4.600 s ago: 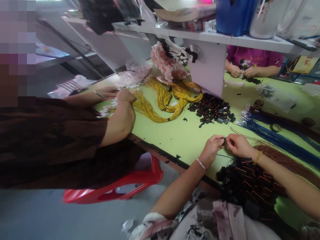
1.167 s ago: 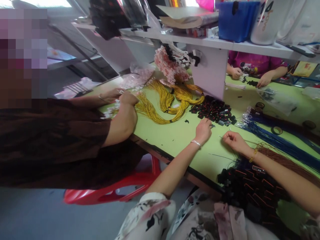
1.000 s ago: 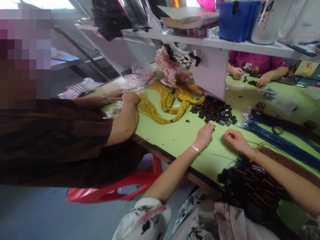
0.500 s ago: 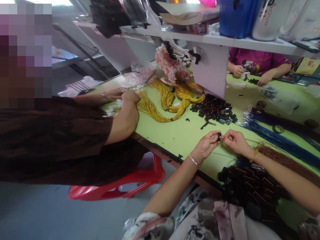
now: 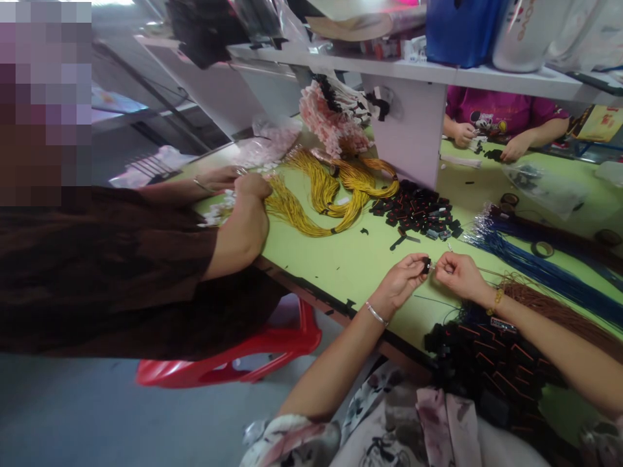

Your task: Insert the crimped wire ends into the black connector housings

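1. Co-worker's garment (image 5: 111, 272): dark brown cloth, softly folded.
2. Stool (image 5: 296, 340): glossy red moulded plastic, with openings.
3. Yellow wires (image 5: 311, 201): fine, smooth strands in curving hanks, bound with black bands, on the pale green tabletop (image 5: 311, 256).
4. Left hand (image 5: 402, 283): thumb and fingers gripping the black connector; metal bangle at wrist.
5. Connector pile (image 5: 416, 213): small, blocky black pieces, heaped loosely beyond the hands.
6. Black connector (image 5: 427, 265): small, angular, held at the left fingertips, facing the right hand.
7. Right hand (image 5: 456, 275): fingers curled, pinching a thin wire end (image 5: 433, 267), pale-tipped; whether it touches the connector cannot be told. Yellow beaded bracelet.
8. Blue wires (image 5: 530, 261): long, straight, silvery-tipped.
9. Brown wires (image 5: 549, 303): thin, tangled strands.
10. Change: one second ago the left hand is at the pile's near edge; now it is just beside the right.
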